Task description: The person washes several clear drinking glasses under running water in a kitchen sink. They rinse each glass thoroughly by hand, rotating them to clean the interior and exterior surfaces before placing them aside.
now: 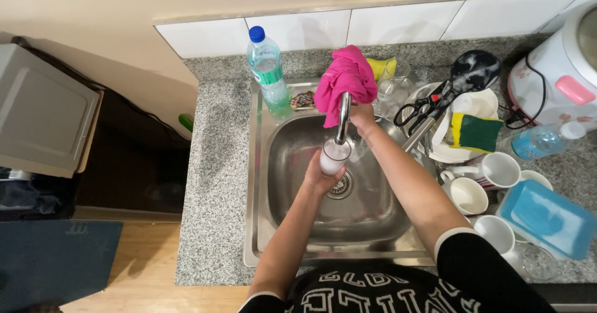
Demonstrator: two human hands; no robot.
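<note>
Left hand wraps tight around a clear drinking glass, held under the curved steel tap over the steel sink; right hand grips the tap's base beside the pink cloth.

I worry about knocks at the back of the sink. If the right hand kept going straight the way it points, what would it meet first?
Probably the pink cloth draped over the steel tap: the right hand sits right behind the tap, pointing towards the tiled wall. Depth is unclear.
</note>
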